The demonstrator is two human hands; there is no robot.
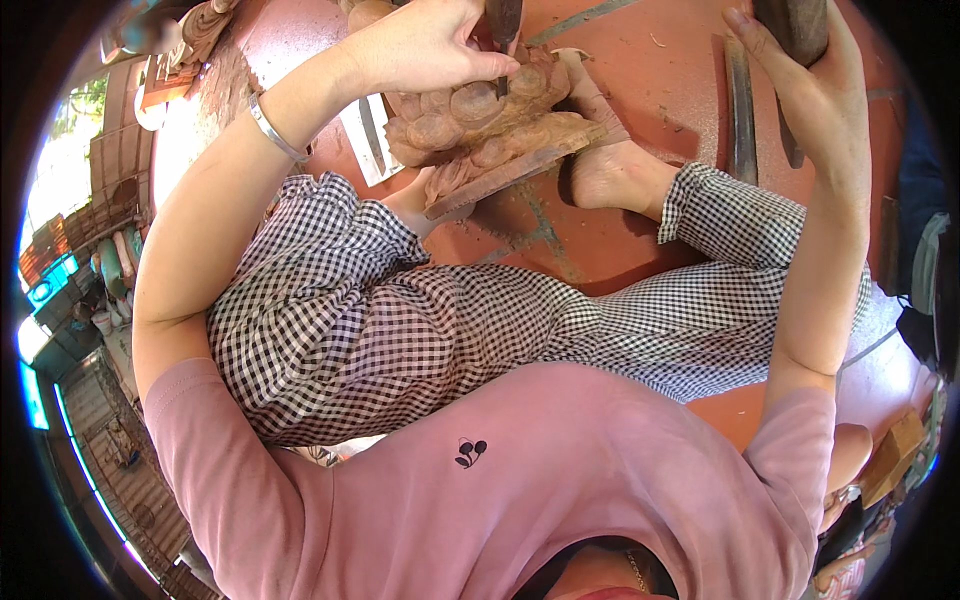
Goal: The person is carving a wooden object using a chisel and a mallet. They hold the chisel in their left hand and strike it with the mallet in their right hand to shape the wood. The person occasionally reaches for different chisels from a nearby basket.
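A brown wood carving (478,118) with rounded, knobbly relief sits between my bare feet on the floor. My left hand (430,48), a silver bangle on its wrist, grips a dark chisel (504,22). The chisel stands nearly upright, its lower end against the top of the carving. Off to the right and raised, my right hand (822,100) is wrapped round a dark wooden mallet (792,28), partly cut off by the upper edge. One of my feet (612,175) rests close against the carving's right side.
Red tiles (640,60) cover the floor. A long dark tool (740,110) lies there, left of my right hand. On a white sheet (362,140) left of the carving is a thin blade. More carved wood (205,30) stands at the far left.
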